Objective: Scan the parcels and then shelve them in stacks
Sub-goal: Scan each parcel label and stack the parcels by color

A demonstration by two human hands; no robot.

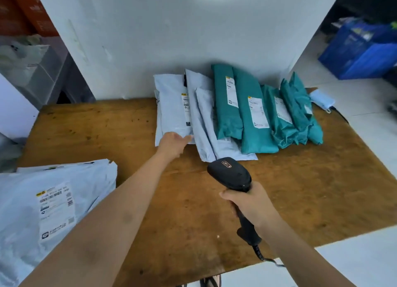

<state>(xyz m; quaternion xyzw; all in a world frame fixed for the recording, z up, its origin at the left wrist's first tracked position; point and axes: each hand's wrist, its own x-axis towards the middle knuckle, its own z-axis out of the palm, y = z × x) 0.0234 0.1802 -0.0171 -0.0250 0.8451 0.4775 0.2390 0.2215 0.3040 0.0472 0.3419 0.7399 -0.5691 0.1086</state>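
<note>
A row of parcels leans against the white wall at the back of the wooden table (107,125): pale grey mailers (171,106) on the left, several teal ones (251,119) on the right, each with a white label. My left hand (173,144) reaches out to the near bottom edge of the leftmost grey mailer, fingers touching it. My right hand (253,205) grips the handle of a black barcode scanner (229,175), its head pointing at the grey mailers. A large grey mailer (51,205) with its label up lies on a stack at the near left.
A light blue face mask (322,101) lies at the table's far right corner. A blue crate (363,50) stands on the floor at the right. Grey bins (36,72) and an orange shelf frame are at the far left. The scanner's coiled cable (266,257) trails off the near table edge.
</note>
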